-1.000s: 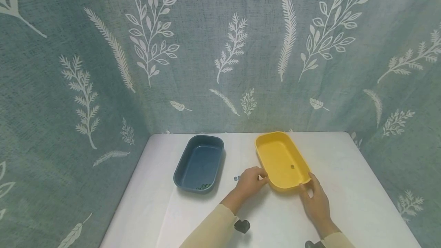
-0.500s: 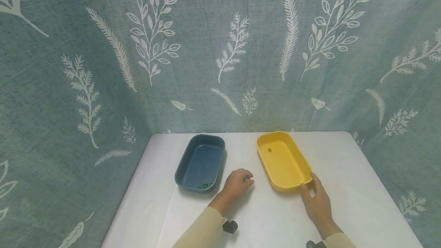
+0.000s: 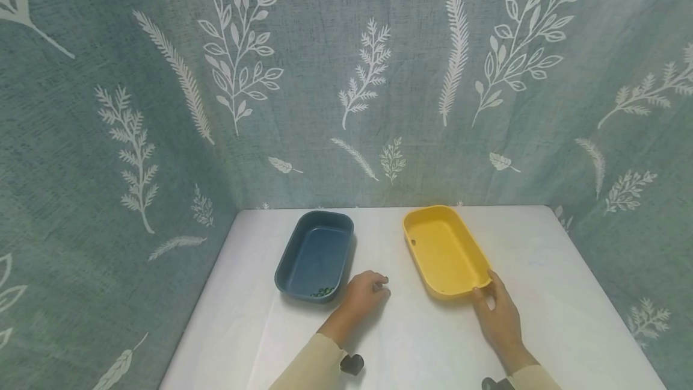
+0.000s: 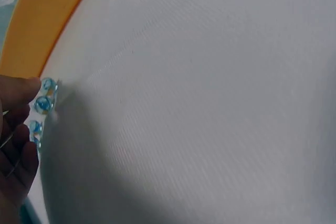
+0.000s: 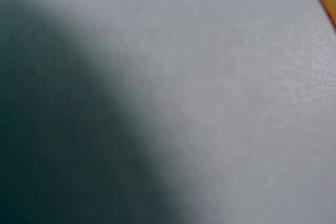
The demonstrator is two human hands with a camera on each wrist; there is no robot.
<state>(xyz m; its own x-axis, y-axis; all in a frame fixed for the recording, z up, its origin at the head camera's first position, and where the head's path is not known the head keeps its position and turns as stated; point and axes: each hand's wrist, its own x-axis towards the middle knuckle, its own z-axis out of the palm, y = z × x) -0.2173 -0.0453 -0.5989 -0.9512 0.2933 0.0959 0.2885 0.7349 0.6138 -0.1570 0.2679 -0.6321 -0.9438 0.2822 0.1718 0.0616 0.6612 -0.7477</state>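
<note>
My right hand [image 3: 498,321] pinches the near right corner of the yellow tray [image 3: 446,254] between thumb and fingers. A small dark-looking marble [image 3: 413,242] sits against that tray's left wall. My left hand [image 3: 363,297] is low over the table between the trays, fingers loosely bent with a gap to the thumb. In the left wrist view, several clear blue glass marbles [image 4: 43,104] lie right beside its fingertips [image 4: 32,85]; whether they touch is hard to tell. The right wrist view shows mostly white surface and a dark blur, with the right hand out of sight.
A dark blue tray [image 3: 316,257] stands left of my left hand, with several green marbles [image 3: 323,292] gathered at its near end. The white table [image 3: 433,348] meets a patterned green curtain [image 3: 325,107] at the back and sides.
My left hand left the yellow tray's rim and moved left to the blue marbles. The marble inside the yellow tray rolled from the near right to the left wall. My right hand stayed put.
</note>
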